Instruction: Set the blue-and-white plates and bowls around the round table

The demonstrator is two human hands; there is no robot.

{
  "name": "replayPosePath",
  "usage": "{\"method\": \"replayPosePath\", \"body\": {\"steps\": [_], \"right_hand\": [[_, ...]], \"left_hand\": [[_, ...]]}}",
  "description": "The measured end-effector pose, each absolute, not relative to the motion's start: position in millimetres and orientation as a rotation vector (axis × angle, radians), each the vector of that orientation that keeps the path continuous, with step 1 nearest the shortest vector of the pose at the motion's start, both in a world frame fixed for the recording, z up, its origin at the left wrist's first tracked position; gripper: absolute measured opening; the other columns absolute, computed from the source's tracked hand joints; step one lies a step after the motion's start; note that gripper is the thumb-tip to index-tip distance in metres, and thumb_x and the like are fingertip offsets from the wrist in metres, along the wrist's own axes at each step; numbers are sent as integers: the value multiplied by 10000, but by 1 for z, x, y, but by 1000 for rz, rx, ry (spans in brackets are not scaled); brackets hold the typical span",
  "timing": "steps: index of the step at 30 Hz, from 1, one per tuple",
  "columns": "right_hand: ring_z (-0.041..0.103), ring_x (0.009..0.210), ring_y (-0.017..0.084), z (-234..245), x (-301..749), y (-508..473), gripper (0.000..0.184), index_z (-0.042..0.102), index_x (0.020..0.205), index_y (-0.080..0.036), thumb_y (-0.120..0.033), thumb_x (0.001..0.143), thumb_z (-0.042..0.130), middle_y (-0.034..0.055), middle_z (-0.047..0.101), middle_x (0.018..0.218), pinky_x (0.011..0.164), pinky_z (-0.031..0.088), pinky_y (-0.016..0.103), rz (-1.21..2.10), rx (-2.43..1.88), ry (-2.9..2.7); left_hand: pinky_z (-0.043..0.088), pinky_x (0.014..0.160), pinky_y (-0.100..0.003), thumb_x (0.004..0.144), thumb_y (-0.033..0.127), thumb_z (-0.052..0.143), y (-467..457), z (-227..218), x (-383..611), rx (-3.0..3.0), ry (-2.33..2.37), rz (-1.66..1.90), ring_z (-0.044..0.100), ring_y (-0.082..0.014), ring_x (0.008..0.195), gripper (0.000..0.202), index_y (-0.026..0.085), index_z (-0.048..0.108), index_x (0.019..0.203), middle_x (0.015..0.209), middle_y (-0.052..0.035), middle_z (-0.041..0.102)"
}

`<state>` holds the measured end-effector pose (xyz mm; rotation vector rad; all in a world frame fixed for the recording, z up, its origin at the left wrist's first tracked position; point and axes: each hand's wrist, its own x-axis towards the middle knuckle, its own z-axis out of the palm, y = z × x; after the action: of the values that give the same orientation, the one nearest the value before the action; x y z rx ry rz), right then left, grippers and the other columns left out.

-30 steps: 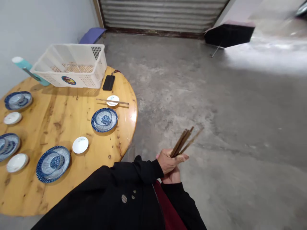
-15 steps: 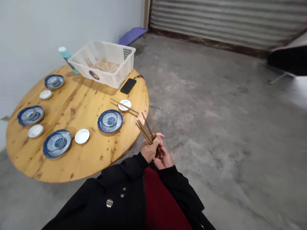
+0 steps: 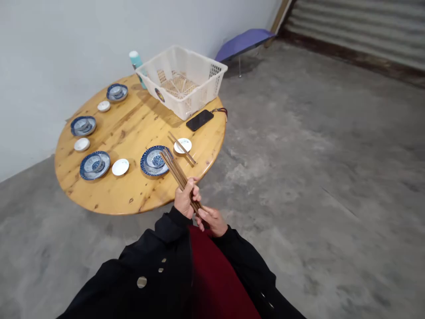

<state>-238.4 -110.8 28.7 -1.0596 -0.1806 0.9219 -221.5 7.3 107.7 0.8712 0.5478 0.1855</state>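
Observation:
A bundle of several brown chopsticks [image 3: 178, 173] slants up and left in front of my body. My left hand [image 3: 186, 198] is closed around its middle. Lower down, my right hand [image 3: 212, 220] grips the near ends, its fingers partly hidden. The far tips overlap, in view, the edge of a blue-rimmed plate with a bowl on it [image 3: 155, 161]. Just beyond, a pair of chopsticks [image 3: 186, 153] lies across a small white dish [image 3: 183, 145] at the table's right side.
The round wooden table [image 3: 109, 195] also bears more blue plates with bowls [image 3: 95, 165], small white dishes [image 3: 120, 167], a black phone [image 3: 199, 120], a white plastic basket [image 3: 186, 104] and a turquoise bottle [image 3: 135, 60]. A purple umbrella [image 3: 245, 43] stands open on the concrete floor behind.
The view has turned left, so the table sits further right. The fanned chopsticks are now gathered closer together and tilt left over the table edge. My right hand has shifted to their lower ends.

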Motion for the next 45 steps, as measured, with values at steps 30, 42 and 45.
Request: {"method": "replayPosePath", "body": {"steps": [30,42,45], "right_hand": [[585,569,168,-7,-61,13,310,528,830,-220,-387,1000,329,-2,575,588,589,437,267,648,-2143,-581],[531,439,147,13,-79,-39,335,460,859,-260,-510,1018,302,-39,571,552,520,438,274,658,-1912,-715],[592,509,175,14,-53,-52,371,515,877,-249,-523,1007,302,-12,615,590,597,487,307,703,-1950,-838]], "left_hand": [[171,351,-164,661,602,822,132,48,-138,716,761,371,295,16,359,549,122,638,853,621,53,526],[184,341,-177,627,551,847,96,63,-93,928,688,254,317,11,379,505,96,676,764,705,-25,635],[182,344,-181,642,566,830,87,63,-79,998,669,283,330,0,371,501,99,669,724,676,-23,622]]}}
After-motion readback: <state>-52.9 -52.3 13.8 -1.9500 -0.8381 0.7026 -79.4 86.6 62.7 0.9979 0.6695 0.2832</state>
